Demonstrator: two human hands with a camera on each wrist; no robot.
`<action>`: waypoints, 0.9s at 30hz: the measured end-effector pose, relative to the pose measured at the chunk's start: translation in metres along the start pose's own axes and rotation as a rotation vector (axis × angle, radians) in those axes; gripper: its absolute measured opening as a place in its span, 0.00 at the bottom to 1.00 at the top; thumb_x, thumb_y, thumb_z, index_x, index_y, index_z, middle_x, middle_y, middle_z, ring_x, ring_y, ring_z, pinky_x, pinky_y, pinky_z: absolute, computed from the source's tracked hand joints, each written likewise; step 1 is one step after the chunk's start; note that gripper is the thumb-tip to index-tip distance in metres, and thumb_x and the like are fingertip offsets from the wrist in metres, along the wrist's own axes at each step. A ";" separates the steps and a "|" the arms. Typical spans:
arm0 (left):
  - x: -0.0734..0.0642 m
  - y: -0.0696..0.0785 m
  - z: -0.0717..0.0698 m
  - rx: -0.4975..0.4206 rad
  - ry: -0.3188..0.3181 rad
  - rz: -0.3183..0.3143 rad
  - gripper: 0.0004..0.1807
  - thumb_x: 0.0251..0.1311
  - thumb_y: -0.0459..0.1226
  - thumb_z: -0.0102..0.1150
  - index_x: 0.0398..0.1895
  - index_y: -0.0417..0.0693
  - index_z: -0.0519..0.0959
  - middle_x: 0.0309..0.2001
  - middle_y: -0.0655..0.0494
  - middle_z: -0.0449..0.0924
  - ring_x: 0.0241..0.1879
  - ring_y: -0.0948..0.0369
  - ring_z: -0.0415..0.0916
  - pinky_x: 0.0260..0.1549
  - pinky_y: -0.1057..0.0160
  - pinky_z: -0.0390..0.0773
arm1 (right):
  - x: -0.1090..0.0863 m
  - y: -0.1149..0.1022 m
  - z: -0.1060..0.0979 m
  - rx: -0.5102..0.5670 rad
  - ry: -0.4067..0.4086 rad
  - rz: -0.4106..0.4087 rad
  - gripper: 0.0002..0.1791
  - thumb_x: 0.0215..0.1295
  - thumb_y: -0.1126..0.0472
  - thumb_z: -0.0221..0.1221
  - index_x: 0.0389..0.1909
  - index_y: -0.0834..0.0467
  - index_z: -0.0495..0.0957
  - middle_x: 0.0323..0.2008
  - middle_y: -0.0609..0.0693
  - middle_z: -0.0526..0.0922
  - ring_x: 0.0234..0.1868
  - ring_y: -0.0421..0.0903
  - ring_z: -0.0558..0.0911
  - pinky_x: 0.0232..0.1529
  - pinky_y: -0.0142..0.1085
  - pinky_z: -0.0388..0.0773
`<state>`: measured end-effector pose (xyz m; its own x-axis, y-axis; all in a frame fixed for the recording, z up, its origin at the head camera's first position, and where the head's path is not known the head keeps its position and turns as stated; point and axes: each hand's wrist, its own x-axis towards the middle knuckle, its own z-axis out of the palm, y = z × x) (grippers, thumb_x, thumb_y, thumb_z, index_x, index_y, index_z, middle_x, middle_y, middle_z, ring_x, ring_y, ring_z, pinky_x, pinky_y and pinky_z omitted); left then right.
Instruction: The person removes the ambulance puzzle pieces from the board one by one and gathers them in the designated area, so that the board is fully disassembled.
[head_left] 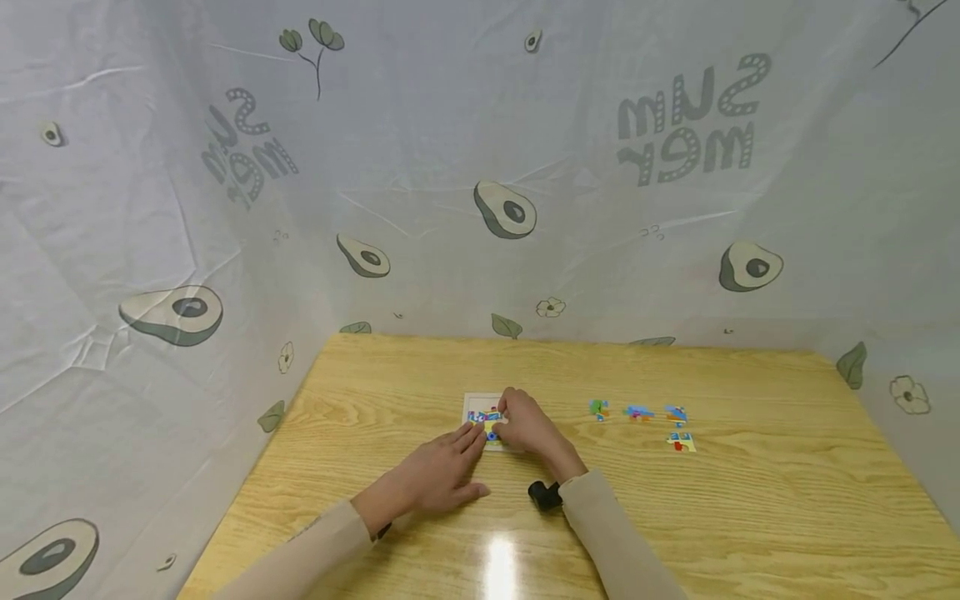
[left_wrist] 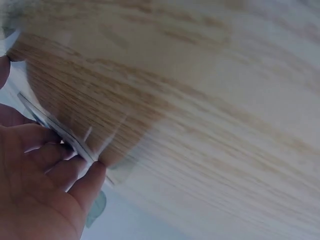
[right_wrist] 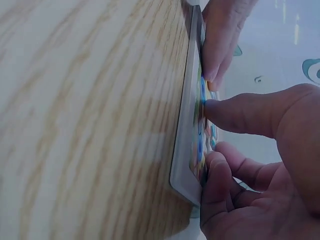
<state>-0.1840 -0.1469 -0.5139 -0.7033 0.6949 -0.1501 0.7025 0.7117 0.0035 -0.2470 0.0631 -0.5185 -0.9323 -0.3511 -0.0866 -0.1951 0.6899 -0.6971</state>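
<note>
A small white-framed jigsaw board (head_left: 474, 399) lies on the wooden table, with colourful joined pieces (head_left: 491, 427) in its lower part. My left hand (head_left: 438, 473) rests on it from the left, its fingers straight with the tips on the pieces and the thumb apart. From the right, my right hand (head_left: 531, 421) bends over the board's right side. In the right wrist view, its thumb (right_wrist: 235, 111) presses the picture surface and the curled fingers (right_wrist: 220, 180) are at the board's edge, pinching a puzzle piece that is mostly hidden.
Loose jigsaw pieces lie to the right: a green one (head_left: 598, 408), a blue-pink one (head_left: 639, 412), a blue-orange one (head_left: 677, 414) and a yellow-red one (head_left: 681, 442). A black camera (head_left: 543, 496) sits at the right wrist. A printed curtain (head_left: 420, 208) borders the table (head_left: 750, 500).
</note>
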 end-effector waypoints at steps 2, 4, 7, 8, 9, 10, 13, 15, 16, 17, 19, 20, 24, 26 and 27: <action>0.002 -0.001 -0.001 -0.009 0.001 0.008 0.45 0.79 0.64 0.39 0.84 0.40 0.55 0.84 0.42 0.53 0.84 0.48 0.54 0.80 0.53 0.65 | 0.001 0.000 0.000 -0.005 0.005 -0.001 0.12 0.67 0.66 0.66 0.45 0.64 0.74 0.42 0.57 0.77 0.40 0.50 0.74 0.44 0.44 0.77; 0.004 -0.002 -0.003 -0.028 0.003 0.011 0.46 0.79 0.64 0.41 0.83 0.39 0.56 0.84 0.41 0.54 0.84 0.48 0.55 0.79 0.53 0.66 | 0.001 0.000 0.000 -0.008 0.010 0.000 0.12 0.65 0.67 0.66 0.45 0.64 0.73 0.42 0.57 0.76 0.40 0.49 0.73 0.44 0.44 0.76; 0.006 -0.003 -0.005 -0.056 -0.007 0.009 0.46 0.78 0.63 0.43 0.83 0.38 0.57 0.83 0.40 0.55 0.83 0.47 0.56 0.79 0.52 0.66 | 0.002 0.000 0.001 0.003 0.012 -0.001 0.12 0.63 0.68 0.65 0.44 0.65 0.73 0.41 0.57 0.76 0.39 0.49 0.72 0.44 0.44 0.75; 0.006 -0.003 -0.006 -0.067 -0.014 0.004 0.46 0.78 0.63 0.44 0.83 0.38 0.57 0.83 0.40 0.55 0.83 0.47 0.56 0.79 0.52 0.66 | 0.002 -0.001 0.002 0.008 0.011 -0.001 0.12 0.63 0.69 0.65 0.44 0.65 0.73 0.40 0.56 0.76 0.39 0.49 0.72 0.43 0.43 0.74; 0.005 -0.003 -0.006 -0.072 -0.020 0.000 0.46 0.78 0.64 0.44 0.83 0.39 0.57 0.83 0.40 0.56 0.83 0.47 0.56 0.79 0.52 0.66 | 0.002 -0.001 0.002 0.014 0.010 0.000 0.12 0.63 0.69 0.65 0.44 0.65 0.73 0.40 0.56 0.76 0.39 0.48 0.72 0.43 0.43 0.74; 0.005 -0.004 -0.006 -0.079 -0.026 -0.005 0.46 0.78 0.64 0.44 0.83 0.39 0.57 0.83 0.41 0.56 0.83 0.47 0.56 0.79 0.52 0.66 | 0.002 -0.001 0.003 0.021 0.009 0.000 0.12 0.63 0.69 0.64 0.44 0.65 0.73 0.39 0.56 0.76 0.38 0.48 0.72 0.42 0.42 0.73; 0.005 -0.004 -0.006 -0.078 -0.030 -0.013 0.46 0.77 0.64 0.44 0.83 0.39 0.57 0.83 0.41 0.55 0.83 0.48 0.56 0.80 0.52 0.65 | 0.002 -0.002 0.003 0.034 0.010 0.001 0.12 0.64 0.69 0.65 0.45 0.65 0.73 0.38 0.55 0.76 0.37 0.47 0.72 0.40 0.39 0.72; 0.005 -0.004 -0.005 -0.073 -0.021 -0.014 0.46 0.77 0.64 0.44 0.83 0.39 0.57 0.83 0.41 0.56 0.83 0.48 0.56 0.79 0.52 0.66 | 0.002 -0.002 0.002 0.046 0.014 0.004 0.12 0.64 0.69 0.65 0.45 0.65 0.73 0.36 0.54 0.75 0.35 0.47 0.71 0.38 0.38 0.71; 0.004 -0.004 -0.005 -0.070 -0.015 -0.013 0.46 0.77 0.64 0.45 0.83 0.39 0.57 0.83 0.41 0.56 0.83 0.48 0.56 0.79 0.52 0.66 | 0.002 -0.001 0.001 0.057 0.016 0.006 0.12 0.65 0.69 0.65 0.46 0.64 0.73 0.35 0.53 0.75 0.34 0.46 0.71 0.36 0.37 0.70; 0.004 -0.004 -0.005 -0.068 -0.009 -0.014 0.46 0.77 0.64 0.45 0.83 0.39 0.57 0.83 0.41 0.56 0.83 0.48 0.56 0.79 0.52 0.66 | 0.001 -0.001 0.001 0.075 0.022 0.007 0.13 0.65 0.69 0.65 0.46 0.64 0.73 0.34 0.53 0.75 0.34 0.46 0.71 0.36 0.36 0.69; 0.004 -0.003 -0.004 -0.062 -0.002 -0.014 0.46 0.77 0.64 0.45 0.83 0.39 0.58 0.83 0.41 0.56 0.83 0.48 0.56 0.79 0.52 0.67 | -0.001 -0.001 0.000 0.118 0.036 0.015 0.13 0.64 0.70 0.66 0.45 0.63 0.74 0.33 0.52 0.76 0.33 0.45 0.72 0.34 0.34 0.70; 0.004 -0.003 -0.004 -0.059 0.003 -0.015 0.46 0.77 0.64 0.45 0.83 0.39 0.58 0.83 0.41 0.56 0.83 0.48 0.57 0.79 0.52 0.67 | -0.002 -0.001 0.000 0.139 0.045 0.016 0.13 0.63 0.70 0.66 0.45 0.63 0.74 0.33 0.52 0.76 0.33 0.45 0.73 0.34 0.34 0.70; 0.003 -0.001 -0.003 -0.050 0.007 -0.015 0.46 0.77 0.64 0.45 0.82 0.38 0.59 0.83 0.41 0.56 0.83 0.48 0.57 0.79 0.52 0.67 | -0.005 -0.001 -0.001 0.192 0.087 0.014 0.12 0.62 0.71 0.67 0.44 0.63 0.77 0.33 0.52 0.79 0.34 0.44 0.76 0.36 0.34 0.74; 0.003 0.000 -0.004 -0.053 0.006 -0.016 0.46 0.77 0.63 0.45 0.82 0.38 0.59 0.83 0.41 0.57 0.83 0.47 0.57 0.78 0.52 0.67 | -0.006 0.000 0.000 0.200 0.107 0.005 0.10 0.62 0.72 0.66 0.43 0.64 0.78 0.34 0.53 0.80 0.35 0.44 0.77 0.37 0.35 0.76; 0.003 0.000 -0.005 -0.057 0.001 -0.018 0.46 0.77 0.63 0.45 0.82 0.38 0.59 0.83 0.41 0.57 0.83 0.47 0.57 0.78 0.52 0.67 | -0.006 0.000 0.000 0.204 0.114 0.005 0.10 0.63 0.72 0.66 0.43 0.63 0.78 0.35 0.53 0.81 0.36 0.44 0.78 0.38 0.36 0.77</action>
<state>-0.1860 -0.1442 -0.5097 -0.7156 0.6824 -0.1493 0.6828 0.7284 0.0569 -0.2411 0.0652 -0.5184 -0.9638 -0.2662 -0.0172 -0.1358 0.5450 -0.8273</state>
